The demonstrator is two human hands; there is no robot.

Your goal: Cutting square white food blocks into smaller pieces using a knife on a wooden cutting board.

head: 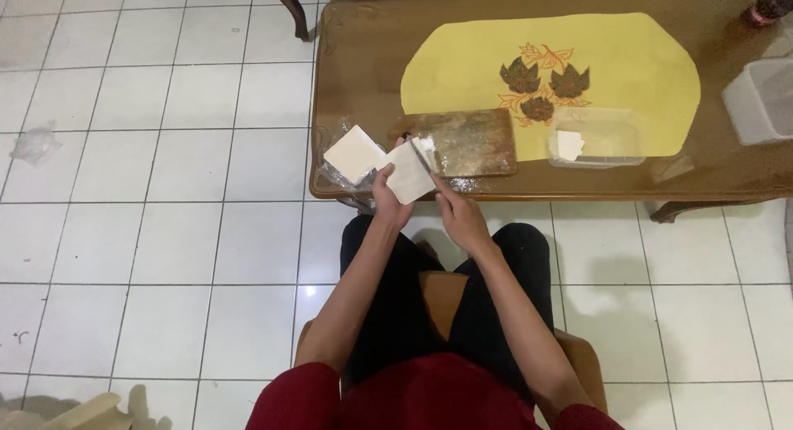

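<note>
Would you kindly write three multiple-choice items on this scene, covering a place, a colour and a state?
1. Where is the wooden cutting board?
A. on the floor
B. on the table's near edge
C. on the person's lap

2. What colour is the placemat?
A. yellow
B. blue
C. green

3. What does the left hand do?
A. rests empty
B. grips a white slab
C. holds a bottle

Answers: 1 B, the board lies on the table; 2 A, yellow with leaf print; 3 B, fingers wrap the slab while the right hand holds a knife to it.

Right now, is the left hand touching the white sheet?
Touching: the head view shows the left hand with its fingers wrapped over the white sheet's lower edge.
</note>
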